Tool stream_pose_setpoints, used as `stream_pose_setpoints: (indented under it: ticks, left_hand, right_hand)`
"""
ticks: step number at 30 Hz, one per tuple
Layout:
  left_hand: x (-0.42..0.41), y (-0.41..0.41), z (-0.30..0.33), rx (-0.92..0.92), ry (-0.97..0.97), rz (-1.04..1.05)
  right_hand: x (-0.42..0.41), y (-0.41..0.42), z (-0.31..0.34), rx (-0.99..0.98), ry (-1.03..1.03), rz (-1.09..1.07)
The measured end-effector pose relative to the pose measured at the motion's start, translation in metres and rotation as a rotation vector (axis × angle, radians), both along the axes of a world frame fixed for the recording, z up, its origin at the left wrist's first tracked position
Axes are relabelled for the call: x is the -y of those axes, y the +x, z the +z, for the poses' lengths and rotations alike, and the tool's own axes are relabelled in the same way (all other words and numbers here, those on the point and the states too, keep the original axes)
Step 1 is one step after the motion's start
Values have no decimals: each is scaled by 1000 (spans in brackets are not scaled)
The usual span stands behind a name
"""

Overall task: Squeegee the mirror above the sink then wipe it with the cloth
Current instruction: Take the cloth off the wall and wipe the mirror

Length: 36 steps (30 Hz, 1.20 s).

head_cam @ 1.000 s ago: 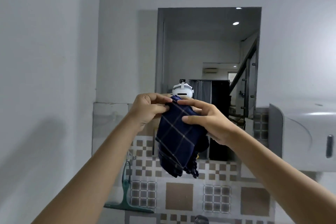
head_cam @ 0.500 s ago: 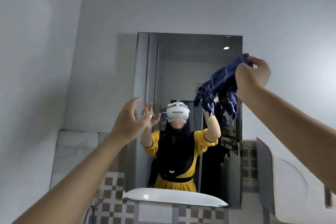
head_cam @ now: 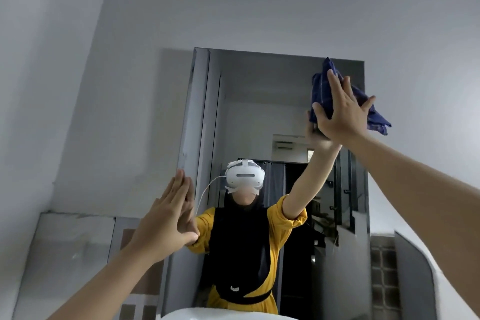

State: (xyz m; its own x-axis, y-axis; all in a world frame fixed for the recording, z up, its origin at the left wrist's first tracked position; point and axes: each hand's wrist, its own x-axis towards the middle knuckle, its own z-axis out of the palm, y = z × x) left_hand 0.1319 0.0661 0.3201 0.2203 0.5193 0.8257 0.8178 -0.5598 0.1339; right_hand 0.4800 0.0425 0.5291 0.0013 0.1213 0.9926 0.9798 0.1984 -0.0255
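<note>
A tall frameless mirror [head_cam: 249,101] hangs on the white wall ahead and reflects a person in a yellow top with a headset. My right hand [head_cam: 342,114] lies flat, fingers spread, pressing a dark blue checked cloth [head_cam: 323,91] against the mirror's upper right corner. Part of the cloth hangs past the mirror's right edge. My left hand [head_cam: 168,218] is flat and empty, fingers together, resting against the mirror's left edge at mid height. The squeegee is out of view.
A white sink rim [head_cam: 207,315] shows at the bottom edge. A white wall dispenser [head_cam: 426,275] sticks out at the lower right. Checked tiles [head_cam: 383,275] run beside it. A side wall closes in on the left.
My right hand rose from gripping the bunched cloth to pressing it flat on the mirror's top right. My left hand let go of the cloth and moved onto the mirror's left edge.
</note>
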Motion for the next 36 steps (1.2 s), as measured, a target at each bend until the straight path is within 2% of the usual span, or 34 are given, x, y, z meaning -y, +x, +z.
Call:
stream_pose_setpoints:
  ticks: [6,13,18,23,28,30,32,36]
  left_hand:
    - [-12,-2,-6,-19,42,4]
    - [-14,-2,-9,-19,77,28]
    - [-10,-3,-8,-31,85,38]
    - [-10,-7,-6,-45,72,50]
    - [-15,-10,-7,-60,69,75]
    - [-15,-10,-8,-49,64,73]
    - [-16,-9,-9,-36,63,75]
    - [-17,-8,-11,-30,62,101]
  right_hand:
    - [-16,-31,7,-55,100,-68]
    - [-34,-125,41,-39,109,-76]
    - [-46,-205,53,98,99,22]
    - [-52,-252,41,369,77,110]
    - [-50,-221,32,691,54,117]
    - [-46,-196,28,751,49,75]
    - [-41,-167,24,718,66,27]
    - [-30,-98,22,512,77,-131]
